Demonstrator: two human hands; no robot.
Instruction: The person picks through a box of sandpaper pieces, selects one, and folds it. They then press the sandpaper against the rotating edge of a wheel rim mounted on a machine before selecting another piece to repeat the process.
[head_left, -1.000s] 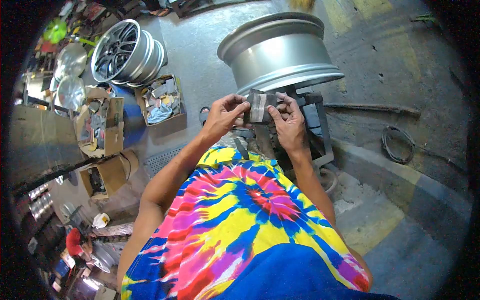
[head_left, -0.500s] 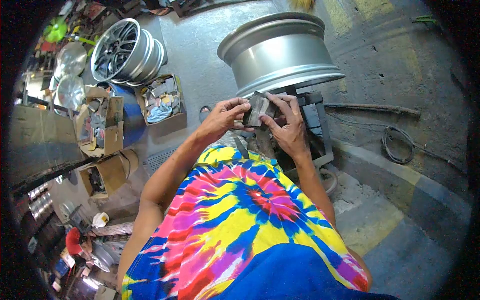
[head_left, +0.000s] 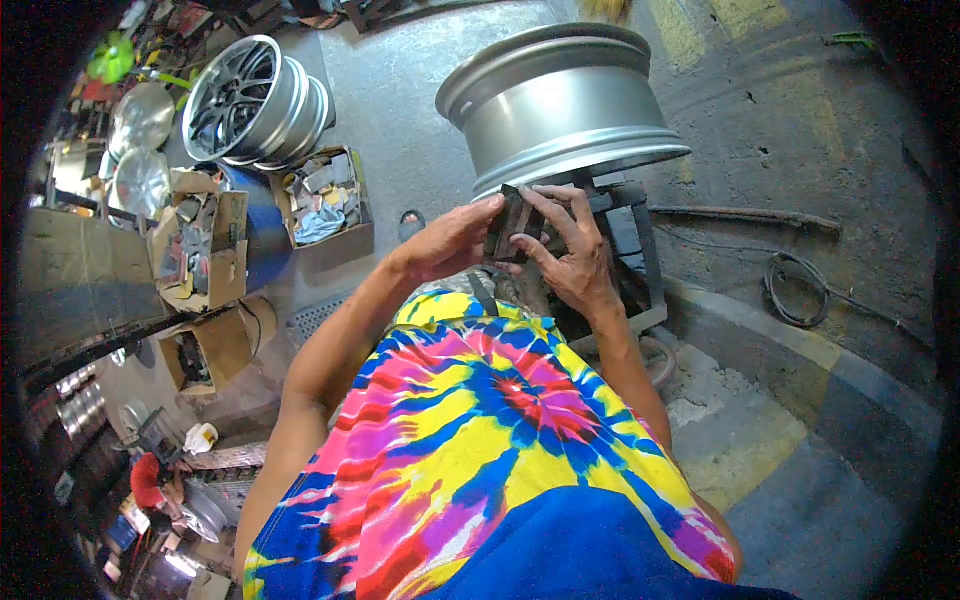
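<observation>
A small dark block [head_left: 512,228], possibly a folded abrasive piece, is held between both hands in front of the body. My left hand [head_left: 452,238] has its fingers against the block's left side. My right hand [head_left: 570,245] grips it from the right, with thumb and fingers on its face and top edge. Just beyond the hands, a silver wheel rim [head_left: 565,115] rests on its side on a dark metal stand [head_left: 645,255].
Stacked rims [head_left: 240,105] stand at the upper left. Cardboard boxes of scraps [head_left: 345,240] sit beside a blue drum [head_left: 265,235]. On the right floor lie a bar [head_left: 745,216] and a coiled cable [head_left: 797,290]. A person in red [head_left: 150,482] is at the lower left.
The block has turned in the hands and now shows a darker, narrower face. My left hand's fingers have straightened along its side. The rim looks unchanged.
</observation>
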